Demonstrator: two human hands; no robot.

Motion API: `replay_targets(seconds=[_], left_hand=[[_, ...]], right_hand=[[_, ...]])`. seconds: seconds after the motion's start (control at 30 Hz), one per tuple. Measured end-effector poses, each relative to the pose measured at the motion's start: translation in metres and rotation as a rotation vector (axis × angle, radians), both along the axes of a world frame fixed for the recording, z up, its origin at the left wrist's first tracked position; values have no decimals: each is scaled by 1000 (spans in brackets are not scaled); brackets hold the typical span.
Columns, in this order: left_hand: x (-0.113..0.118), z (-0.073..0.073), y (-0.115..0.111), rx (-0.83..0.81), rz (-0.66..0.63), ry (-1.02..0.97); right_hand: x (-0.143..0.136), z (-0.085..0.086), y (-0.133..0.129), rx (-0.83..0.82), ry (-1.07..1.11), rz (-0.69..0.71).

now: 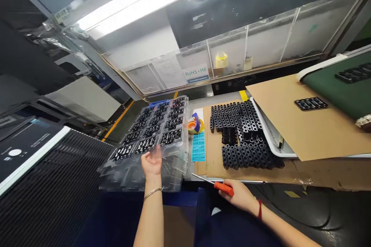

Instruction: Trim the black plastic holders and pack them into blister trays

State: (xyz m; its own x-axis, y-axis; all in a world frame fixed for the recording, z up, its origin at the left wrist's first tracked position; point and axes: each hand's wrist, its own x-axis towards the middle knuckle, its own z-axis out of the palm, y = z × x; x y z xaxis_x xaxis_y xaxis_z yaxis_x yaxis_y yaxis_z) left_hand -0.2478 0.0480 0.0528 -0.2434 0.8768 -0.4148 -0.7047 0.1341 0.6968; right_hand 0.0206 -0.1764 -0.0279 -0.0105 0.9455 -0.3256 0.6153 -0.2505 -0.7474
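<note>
My left hand (152, 163) is at the near edge of a clear plastic tray (171, 149), palm turned up, with thumb and a finger apart. Its other fingertips are blurred, and I see nothing held in it. Rows of small black parts (146, 144) fill the tray's compartments. My right hand (239, 195) is closed round the orange handle of a screwdriver (223, 188), whose thin shaft points left past the table's front edge. Beyond it, many black ring-ended parts (243, 156) lie in rows on brown cardboard (213, 150).
Tape rolls (194, 124) and a sheet of blue labels (198, 147) lie between tray and cardboard. At right, a cardboard sheet (278, 119) covers part of a white bin (269, 144), beside a green conveyor belt (333, 81). A dark ribbed surface (60, 166) is at left.
</note>
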Motion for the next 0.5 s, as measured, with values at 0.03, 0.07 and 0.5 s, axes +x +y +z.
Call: replay_targets(seconds=[0.03, 0.07, 0.5], left_hand=[[-1, 1, 0, -12, -3, -6], [-3, 2, -1, -23, -9, -11], [31, 39, -21, 74, -180, 162]], right_hand=[[7, 0, -5, 6, 2, -16], [13, 0, -10, 11, 4, -30], [58, -7, -41, 26, 55, -68]])
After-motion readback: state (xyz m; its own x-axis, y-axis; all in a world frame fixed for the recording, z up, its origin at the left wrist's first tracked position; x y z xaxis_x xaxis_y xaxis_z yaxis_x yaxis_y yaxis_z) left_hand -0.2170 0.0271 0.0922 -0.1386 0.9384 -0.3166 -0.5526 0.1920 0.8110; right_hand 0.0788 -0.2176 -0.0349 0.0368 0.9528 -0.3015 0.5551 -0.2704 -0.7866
